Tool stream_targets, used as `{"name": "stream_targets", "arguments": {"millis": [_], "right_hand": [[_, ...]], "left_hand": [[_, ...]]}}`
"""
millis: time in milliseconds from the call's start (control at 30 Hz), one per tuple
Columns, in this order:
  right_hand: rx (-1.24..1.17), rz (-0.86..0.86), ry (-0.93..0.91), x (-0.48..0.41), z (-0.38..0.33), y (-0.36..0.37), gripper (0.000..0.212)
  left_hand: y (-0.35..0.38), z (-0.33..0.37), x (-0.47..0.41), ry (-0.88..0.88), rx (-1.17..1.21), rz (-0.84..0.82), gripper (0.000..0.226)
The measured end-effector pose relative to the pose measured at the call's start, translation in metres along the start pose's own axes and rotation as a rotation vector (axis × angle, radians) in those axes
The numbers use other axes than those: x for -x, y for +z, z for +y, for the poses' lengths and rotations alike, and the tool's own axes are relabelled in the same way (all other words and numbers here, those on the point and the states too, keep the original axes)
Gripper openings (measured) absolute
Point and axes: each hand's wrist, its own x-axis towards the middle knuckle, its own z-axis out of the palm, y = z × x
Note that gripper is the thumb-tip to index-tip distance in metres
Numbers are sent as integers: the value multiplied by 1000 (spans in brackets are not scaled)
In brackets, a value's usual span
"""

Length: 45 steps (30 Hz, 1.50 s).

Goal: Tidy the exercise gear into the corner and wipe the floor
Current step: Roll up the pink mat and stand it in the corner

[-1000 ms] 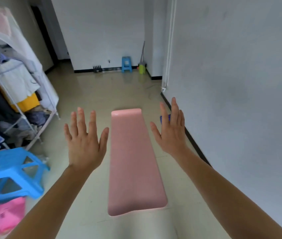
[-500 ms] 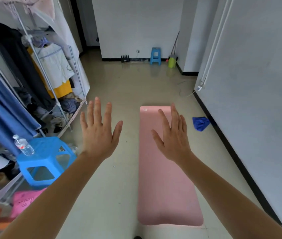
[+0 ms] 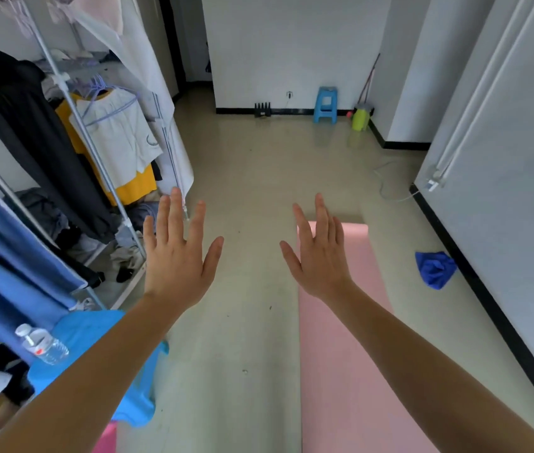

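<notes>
Head view: the pale floor (image 3: 252,178) stretches ahead, a loaded clothes rack (image 3: 89,148) along its left side. A pink mat (image 3: 350,371) lies flat on the floor near the right wall. The left hand (image 3: 177,256) and right hand (image 3: 321,259) hover empty, fingers spread straight. A crumpled blue cloth (image 3: 435,268) lies between mat and wall; a water bottle (image 3: 43,346) rests on a blue stool (image 3: 95,325)

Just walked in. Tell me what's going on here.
A person stands over the floor with the left hand and right hand raised, fingers spread, no grip on anything. The pink exercise mat lies unrolled and flat near the wall on the person's right, with a crumpled blue cloth on the floor between them. A clothes rack stands on the left. Tidying and wiping have not started.
</notes>
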Motion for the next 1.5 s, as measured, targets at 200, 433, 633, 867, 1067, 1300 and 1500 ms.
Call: {"name": "stream_targets", "arguments": {"millis": [200,433,633,867,1067,1300,1500], "right_hand": [[62,-33,-10,-138,-2,116,69],[172,-39,153,-287,43,179,70],[262,20,353,-369,118,221,71],[277,-32,541,-468,230,329,73],[263,-167,625,-587,297,403,72],[326,-190,598,-728,363,487,74],[423,-212,806,-798,424,543,72]], "left_hand": [[107,-97,-114,18,23,10,66],[220,-152,-301,155,104,-24,65],[318,-134,-437,262,207,-60,66],[490,-109,-563,386,194,-200,68],[595,-131,-676,386,128,-347,70],[717,-155,-824,447,219,-313,70],[831,-121,-950,609,336,-397,70]]}}
